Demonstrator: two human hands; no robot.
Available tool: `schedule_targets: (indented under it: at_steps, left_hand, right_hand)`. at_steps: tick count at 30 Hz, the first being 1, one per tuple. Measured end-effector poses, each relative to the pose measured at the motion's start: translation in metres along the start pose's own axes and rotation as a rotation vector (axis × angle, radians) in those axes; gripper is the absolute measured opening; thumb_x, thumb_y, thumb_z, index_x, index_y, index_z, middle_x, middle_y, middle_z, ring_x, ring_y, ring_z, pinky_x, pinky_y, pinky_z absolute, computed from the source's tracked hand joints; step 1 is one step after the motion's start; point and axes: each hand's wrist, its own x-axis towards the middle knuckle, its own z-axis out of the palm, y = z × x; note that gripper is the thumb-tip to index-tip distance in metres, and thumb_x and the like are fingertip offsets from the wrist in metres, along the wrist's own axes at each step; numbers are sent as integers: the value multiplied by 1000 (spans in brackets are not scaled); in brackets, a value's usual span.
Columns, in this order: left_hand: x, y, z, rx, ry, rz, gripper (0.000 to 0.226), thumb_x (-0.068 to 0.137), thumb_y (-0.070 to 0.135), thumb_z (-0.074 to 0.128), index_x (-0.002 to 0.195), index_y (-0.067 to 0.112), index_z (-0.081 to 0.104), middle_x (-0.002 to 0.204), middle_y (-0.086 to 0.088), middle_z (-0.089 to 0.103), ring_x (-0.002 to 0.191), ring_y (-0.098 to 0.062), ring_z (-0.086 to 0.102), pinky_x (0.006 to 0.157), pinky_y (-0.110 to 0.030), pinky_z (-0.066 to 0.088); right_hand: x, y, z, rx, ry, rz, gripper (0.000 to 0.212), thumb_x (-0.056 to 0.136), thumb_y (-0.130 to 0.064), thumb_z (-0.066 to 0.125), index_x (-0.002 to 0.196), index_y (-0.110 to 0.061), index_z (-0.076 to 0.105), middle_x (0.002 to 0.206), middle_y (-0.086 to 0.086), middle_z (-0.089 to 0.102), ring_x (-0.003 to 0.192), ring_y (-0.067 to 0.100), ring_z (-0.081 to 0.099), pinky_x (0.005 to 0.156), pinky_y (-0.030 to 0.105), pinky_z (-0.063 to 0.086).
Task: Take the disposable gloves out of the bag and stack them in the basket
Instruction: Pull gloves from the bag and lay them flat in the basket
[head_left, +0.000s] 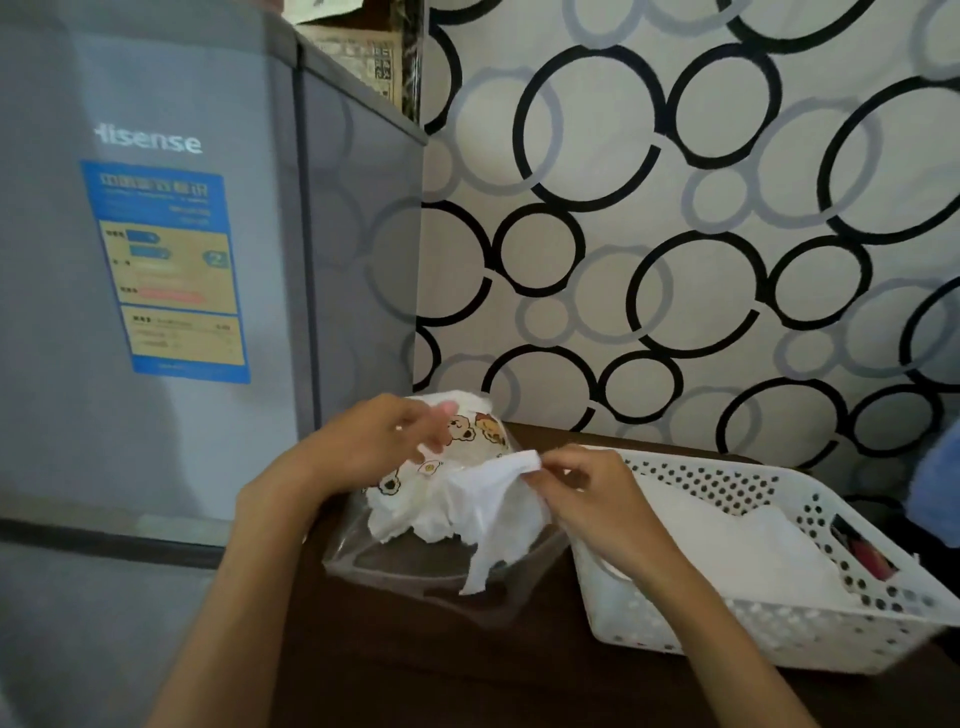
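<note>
Head cam: both hands pinch — L (379, 441) bag (441, 551), R (587, 488) glove (493, 499); basket (779, 629) beside, fridge (156, 260) left.

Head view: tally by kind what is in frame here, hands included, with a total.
Hands: 2, left hand and right hand
Bag: 1, clear printed bag
Basket: 1, white perforated basket
Fridge: 1, grey fridge
Gloves: crumpled, individual count unclear
Total: 5, gloves aside

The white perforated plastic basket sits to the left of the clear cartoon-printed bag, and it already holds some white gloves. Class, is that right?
Not quite. In the head view the white perforated plastic basket sits to the right of the clear cartoon-printed bag, not the left. It does already hold some white gloves.
</note>
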Motion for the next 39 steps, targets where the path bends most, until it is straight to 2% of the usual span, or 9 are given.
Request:
schedule_targets:
  at_steps: [3,7,13,18,23,27,30,34,39]
  left_hand:
    - [-5,19,4,-142,-66,138,75,63,94,32,111,42,58,110,23,64,99,9,60,85,-17,45]
    - [-8,28,17,-5,-235,218,89,58,72,72,134,51,33,131,32,44,118,10,46,96,-17,44]
    - [2,43,34,-247,110,334,14,87,32,66,98,24,68,99,10,70,94,-7,66,90,-29,53]
    - [2,55,37,-343,270,340,20,94,31,53,84,19,67,82,7,70,77,-3,63,74,-19,49]
    - [-7,72,37,-294,182,377,28,87,40,57,87,16,71,81,-2,72,77,-23,68,71,-37,56]
    - [-13,80,38,-320,150,401,39,77,51,59,85,15,71,68,-6,71,61,-24,66,56,-36,52]
    - [-8,76,39,-357,195,300,52,69,66,54,82,17,68,48,-4,46,41,-14,34,44,-23,29]
    - [-5,68,40,-311,-15,317,31,73,61,69,82,31,70,68,9,67,61,-3,60,64,-19,49]
    - [-3,68,42,-392,12,313,33,80,46,58,96,18,68,97,9,73,94,-5,68,94,-29,50]
  right_hand:
    - [-3,-1,-14,285,-25,212,19,95,-20,53,99,-21,71,74,-3,64,66,8,52,51,12,38]
    - [-2,0,-25,580,-23,320,19,94,-19,53,90,-18,71,69,-2,66,64,10,56,62,23,44]
    - [-5,2,-43,785,-109,322,18,95,-20,51,84,-12,64,57,-4,58,48,4,52,45,17,42]
    - [-8,3,-55,450,-240,225,17,88,-31,64,97,-17,68,83,-4,68,72,9,60,66,22,43]
    - [-11,-2,-65,417,-343,32,78,58,-35,84,128,-36,50,121,-13,63,112,6,60,91,30,51]
    - [-14,-11,-62,466,-162,38,45,67,-32,79,110,-26,67,105,-3,72,100,12,67,85,30,55]
    - [-14,-13,-64,615,-57,47,30,76,-27,68,101,-12,70,94,2,73,87,13,67,72,21,54]
    - [-15,-16,-72,767,-34,76,32,72,-29,64,98,-11,68,83,0,69,76,9,63,66,19,52]
    - [-14,-8,-88,706,-4,117,10,85,-16,62,94,-16,67,80,-1,69,70,9,63,64,19,52]
